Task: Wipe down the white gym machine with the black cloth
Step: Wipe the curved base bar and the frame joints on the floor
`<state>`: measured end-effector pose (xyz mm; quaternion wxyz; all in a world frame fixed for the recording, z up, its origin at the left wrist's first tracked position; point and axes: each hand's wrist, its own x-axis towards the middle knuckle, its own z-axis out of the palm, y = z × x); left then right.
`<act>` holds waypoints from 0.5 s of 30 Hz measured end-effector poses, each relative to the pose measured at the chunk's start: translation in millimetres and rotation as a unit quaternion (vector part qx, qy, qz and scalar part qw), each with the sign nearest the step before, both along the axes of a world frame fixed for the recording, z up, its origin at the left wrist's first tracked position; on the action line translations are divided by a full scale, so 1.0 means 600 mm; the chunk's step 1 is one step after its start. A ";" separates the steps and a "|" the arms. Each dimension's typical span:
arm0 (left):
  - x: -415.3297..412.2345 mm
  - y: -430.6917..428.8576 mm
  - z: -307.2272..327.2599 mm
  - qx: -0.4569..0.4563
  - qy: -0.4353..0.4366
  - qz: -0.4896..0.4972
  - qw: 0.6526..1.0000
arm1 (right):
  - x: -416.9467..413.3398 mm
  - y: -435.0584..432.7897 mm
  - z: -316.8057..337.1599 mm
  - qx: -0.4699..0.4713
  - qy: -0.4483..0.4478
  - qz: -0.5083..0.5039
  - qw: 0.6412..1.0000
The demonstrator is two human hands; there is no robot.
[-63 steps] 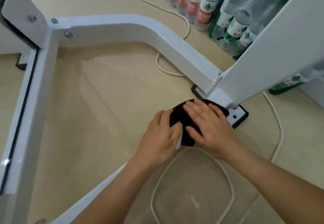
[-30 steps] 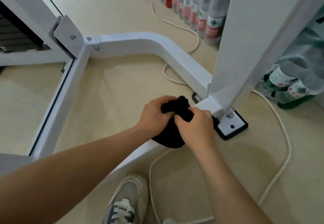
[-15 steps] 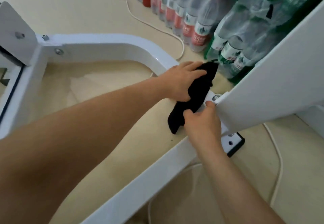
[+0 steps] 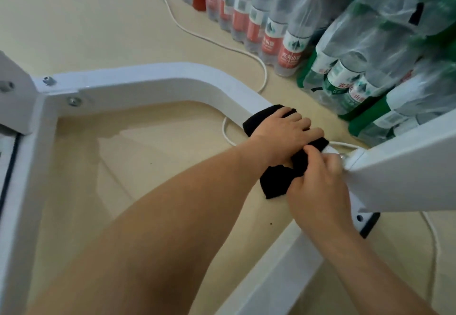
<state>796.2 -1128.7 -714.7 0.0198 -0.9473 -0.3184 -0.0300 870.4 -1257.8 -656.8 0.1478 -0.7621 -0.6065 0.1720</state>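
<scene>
The left hand (image 4: 288,129) lies palm down on the cloth (image 4: 274,182), fingers spread and nearly straight, pressing it onto the machine (image 4: 172,80). Its forearm reaches in from the lower left. The right hand (image 4: 318,186) sits just behind it, a little blurred. Its fingers are curled, and thumb and fingertips pinch a fold of the cloth close to the left wrist.

The black cloth is draped over the white floor bar of the machine. One end shows past the left fingers on the far side of the bar. The other end hangs down on the near side, beside the right hand. It sits where the bar runs in toward the base of a slanted white post (image 4: 407,166), which fills the right edge of the view.

From the cloth the bar curves away to the left and meets another white beam at a joint with two bolts (image 4: 74,101). A second bar runs from under the right hand down toward the bottom edge. Beside the right wrist, at the foot of the post, is a white foot plate (image 4: 360,217) with a black edge and a hole.

A white cable (image 4: 187,31) snakes over the beige floor (image 4: 74,23), passing under the bar near the cloth. Beyond it stand wrapped packs of bottles (image 4: 271,26), with red labels further off and green ones nearer the post.
</scene>
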 end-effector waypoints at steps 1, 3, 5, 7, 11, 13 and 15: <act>-0.030 0.018 0.005 0.002 0.008 0.026 1.000 | -0.006 0.013 0.002 0.022 -0.018 0.024 0.999; -0.110 0.066 0.013 0.010 0.021 0.096 0.995 | -0.018 0.058 -0.010 0.013 -0.070 0.068 0.995; -0.195 0.118 0.024 -0.003 0.028 0.186 0.982 | -0.038 0.115 -0.025 -0.066 -0.119 0.104 0.985; -0.251 0.160 0.032 -0.032 0.052 0.267 0.962 | -0.054 0.167 -0.036 -0.122 -0.154 0.119 0.973; -0.227 0.176 0.031 -0.037 0.115 0.243 0.962 | -0.054 0.239 -0.037 -0.144 -0.098 0.079 0.982; -0.190 0.164 0.026 -0.008 0.105 0.161 0.981 | -0.048 0.252 -0.046 -0.076 -0.019 0.006 0.997; -0.167 0.146 0.018 0.014 0.081 0.106 0.991 | -0.054 0.251 -0.055 -0.029 -0.054 -0.026 0.998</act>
